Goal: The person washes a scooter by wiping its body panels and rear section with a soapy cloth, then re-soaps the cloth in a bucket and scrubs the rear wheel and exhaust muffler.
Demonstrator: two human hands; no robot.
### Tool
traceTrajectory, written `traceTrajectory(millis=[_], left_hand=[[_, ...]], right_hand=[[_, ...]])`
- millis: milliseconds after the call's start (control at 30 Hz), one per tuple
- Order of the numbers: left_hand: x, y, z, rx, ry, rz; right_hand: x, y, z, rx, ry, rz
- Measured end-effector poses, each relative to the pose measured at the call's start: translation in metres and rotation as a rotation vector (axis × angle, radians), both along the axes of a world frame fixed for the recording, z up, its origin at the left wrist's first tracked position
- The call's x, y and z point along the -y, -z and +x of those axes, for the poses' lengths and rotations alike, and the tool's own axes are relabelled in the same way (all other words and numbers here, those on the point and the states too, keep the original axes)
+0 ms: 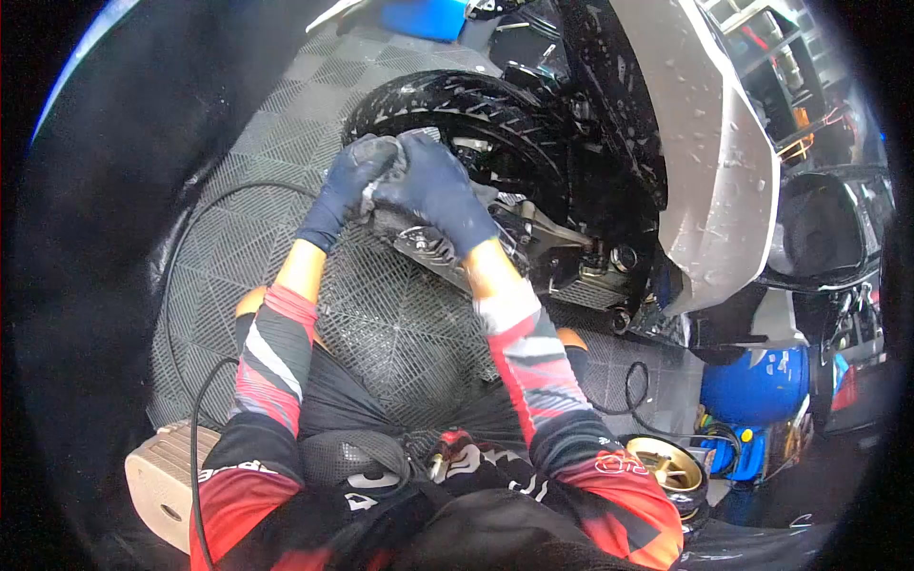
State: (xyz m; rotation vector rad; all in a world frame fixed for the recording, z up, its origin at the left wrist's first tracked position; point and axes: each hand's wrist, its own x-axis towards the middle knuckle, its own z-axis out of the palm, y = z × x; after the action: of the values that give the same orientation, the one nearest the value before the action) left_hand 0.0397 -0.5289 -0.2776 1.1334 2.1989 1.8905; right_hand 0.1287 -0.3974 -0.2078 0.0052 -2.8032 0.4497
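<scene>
Both my hands wear dark blue gloves and meet in front of a scooter's black tyre [419, 95]. Between them is a crumpled, wet-looking grey cloth [383, 171]. My left hand [350, 186] is closed around its left side. My right hand [433, 186] is closed on the other side, its fingers partly hidden. Just under my hands lies the dark exhaust muffler [428, 246], partly covered by my right forearm. Water drops and foam dot the scooter's light body panel [714, 152].
A black hose [176, 247] curves over the grey tiled floor [262, 181]. Beside me are a beige stool [157, 481] and a gold-rimmed wheel [666, 464]. A blue drum [757, 385] stands at right. Dark sheeting [105, 266] hangs at left.
</scene>
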Motion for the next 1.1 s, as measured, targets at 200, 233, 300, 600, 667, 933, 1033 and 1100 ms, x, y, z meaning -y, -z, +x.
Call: traceTrajectory(millis=[200, 233, 300, 600, 667, 933, 1033, 1100], left_hand=[[0.007, 0.012, 0.023, -0.174, -0.249, -0.113], [0.010, 0.013, 0.021, -0.172, -0.246, -0.113], [0.014, -0.003, 0.035, 0.000, -0.298, -0.357], [0.007, 0.001, 0.001, 0.166, 0.191, 0.098], [0.000, 0.027, -0.015, -0.215, 0.048, 0.099], [0.031, -0.033, 0.028, -0.200, -0.067, -0.364], [0.025, -0.033, 0.004, -0.144, -0.057, -0.639], [0.026, -0.029, -0.004, -0.589, 0.037, -0.403]], right_hand=[[-0.033, -0.027, -0.050, 0.578, -0.492, -0.313], [-0.036, -0.023, -0.047, 0.579, -0.489, -0.315], [-0.053, 0.000, -0.048, 0.336, -0.596, -0.567], [0.013, 0.004, 0.015, -0.180, 0.004, 0.100], [0.021, -0.010, 0.006, -0.013, 0.020, 0.132], [-0.046, 0.001, -0.092, 0.523, -1.116, -0.342], [-0.048, -0.002, -0.049, 0.374, -0.788, -0.440], [-0.034, 0.015, -0.034, 0.241, -0.414, -0.664]])
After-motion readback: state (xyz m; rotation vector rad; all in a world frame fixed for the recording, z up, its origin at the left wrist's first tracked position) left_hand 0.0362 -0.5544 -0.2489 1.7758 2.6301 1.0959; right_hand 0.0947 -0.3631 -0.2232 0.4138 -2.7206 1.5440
